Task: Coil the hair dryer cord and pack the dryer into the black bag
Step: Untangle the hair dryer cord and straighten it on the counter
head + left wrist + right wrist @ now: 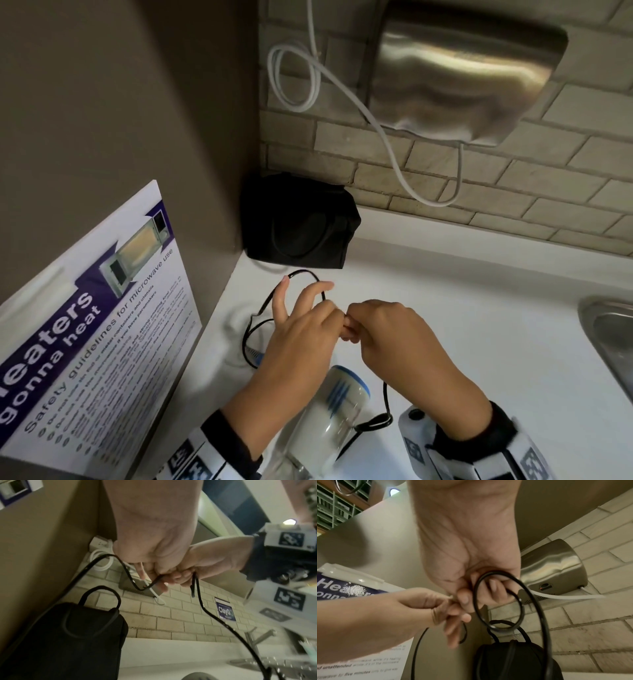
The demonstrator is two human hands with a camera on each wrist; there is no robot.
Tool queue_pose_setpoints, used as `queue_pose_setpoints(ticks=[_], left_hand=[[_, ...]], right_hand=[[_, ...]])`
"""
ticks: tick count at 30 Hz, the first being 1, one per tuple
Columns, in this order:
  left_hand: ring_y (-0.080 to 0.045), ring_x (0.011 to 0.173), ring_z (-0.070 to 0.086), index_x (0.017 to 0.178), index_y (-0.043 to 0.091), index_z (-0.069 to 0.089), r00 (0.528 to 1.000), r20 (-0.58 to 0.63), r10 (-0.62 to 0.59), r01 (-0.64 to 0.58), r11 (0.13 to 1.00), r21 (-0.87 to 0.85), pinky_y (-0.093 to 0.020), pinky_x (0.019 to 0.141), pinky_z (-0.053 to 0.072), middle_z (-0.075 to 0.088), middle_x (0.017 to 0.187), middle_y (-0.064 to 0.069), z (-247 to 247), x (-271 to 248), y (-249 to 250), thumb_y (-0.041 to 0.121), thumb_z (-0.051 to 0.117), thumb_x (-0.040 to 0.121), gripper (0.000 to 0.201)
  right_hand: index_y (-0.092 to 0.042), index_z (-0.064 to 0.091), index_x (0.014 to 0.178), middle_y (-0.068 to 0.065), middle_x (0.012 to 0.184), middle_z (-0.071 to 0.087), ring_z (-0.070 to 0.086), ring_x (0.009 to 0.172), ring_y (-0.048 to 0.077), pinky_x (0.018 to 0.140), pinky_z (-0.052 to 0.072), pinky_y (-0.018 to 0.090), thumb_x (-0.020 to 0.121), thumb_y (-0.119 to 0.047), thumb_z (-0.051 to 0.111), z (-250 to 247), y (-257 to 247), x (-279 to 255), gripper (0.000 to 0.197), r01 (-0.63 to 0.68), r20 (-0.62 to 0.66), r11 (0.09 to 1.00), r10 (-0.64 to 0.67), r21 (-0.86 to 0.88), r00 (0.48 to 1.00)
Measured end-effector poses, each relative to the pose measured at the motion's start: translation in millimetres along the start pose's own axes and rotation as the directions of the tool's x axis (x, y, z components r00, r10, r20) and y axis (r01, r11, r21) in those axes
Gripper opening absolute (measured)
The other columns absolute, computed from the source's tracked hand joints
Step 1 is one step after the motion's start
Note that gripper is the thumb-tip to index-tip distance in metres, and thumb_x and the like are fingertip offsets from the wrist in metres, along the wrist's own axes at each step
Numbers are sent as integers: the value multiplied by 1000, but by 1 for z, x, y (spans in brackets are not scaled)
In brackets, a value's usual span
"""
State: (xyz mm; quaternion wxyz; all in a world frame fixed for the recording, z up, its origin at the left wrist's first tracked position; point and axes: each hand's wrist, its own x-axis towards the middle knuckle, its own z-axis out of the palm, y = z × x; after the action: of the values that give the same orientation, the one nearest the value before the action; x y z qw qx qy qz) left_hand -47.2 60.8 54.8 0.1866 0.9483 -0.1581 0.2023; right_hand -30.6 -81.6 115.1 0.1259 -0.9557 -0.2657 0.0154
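Note:
The white hair dryer with blue stripes lies on the white counter beneath my wrists. Its black cord loops over the counter toward the black bag, which stands in the corner. My hands meet above the dryer. My left hand pinches the cord between thumb and fingers, with two fingers stretched out. My right hand has its fingers curled round a small loop of cord. In the right wrist view the bag shows behind that loop. Whether the bag is open is hidden.
A steel hand dryer hangs on the brick wall, with a white cable looped beside it. A microwave safety poster leans at the left. A metal sink sits at the right edge.

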Motion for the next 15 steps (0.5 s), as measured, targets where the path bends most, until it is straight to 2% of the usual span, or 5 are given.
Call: queue_pose_setpoints(ticks=[2,4,8,12,15], left_hand=[[0,104,46,60,24,55,997,-58,-57,49,989,-137,-35,109,9,60,61,16,2,1,-3,-1,35,64,32],[6,90,47,54,29,48,989,-51,-137,113,935,-337,-30,101,22,54,55,19,-5,4,0,-1,35,64,34],[-7,75,47,48,34,44,934,95,-343,329,729,-600,-23,73,35,49,66,12,-22,3,-3,-8,34,69,49],[-16,67,50,57,19,50,884,179,-432,418,560,-716,-37,66,47,51,67,5,-33,3,-13,-12,32,75,40],[-6,59,44,52,20,41,861,172,-478,414,464,-783,-25,68,40,48,55,8,-41,3,-22,-17,25,74,46]], right_hand=[[-17,56,79,-3,78,59,52,67,19,61,40,28,82,-3,44,-2,0,0,19,32,-30,997,-30,71,999],[-20,48,72,-8,67,48,44,59,15,56,36,27,77,3,43,0,2,1,24,66,-56,986,-58,156,997],[-22,42,69,-13,57,40,39,53,10,51,42,27,69,7,39,9,14,7,29,120,-118,957,-91,265,989],[-26,40,65,-17,55,45,40,53,6,51,34,12,65,9,33,18,27,15,35,107,-100,914,-73,392,992],[-27,38,62,-13,53,44,40,53,5,52,33,10,72,16,36,30,37,21,44,79,-72,893,-52,444,996]])
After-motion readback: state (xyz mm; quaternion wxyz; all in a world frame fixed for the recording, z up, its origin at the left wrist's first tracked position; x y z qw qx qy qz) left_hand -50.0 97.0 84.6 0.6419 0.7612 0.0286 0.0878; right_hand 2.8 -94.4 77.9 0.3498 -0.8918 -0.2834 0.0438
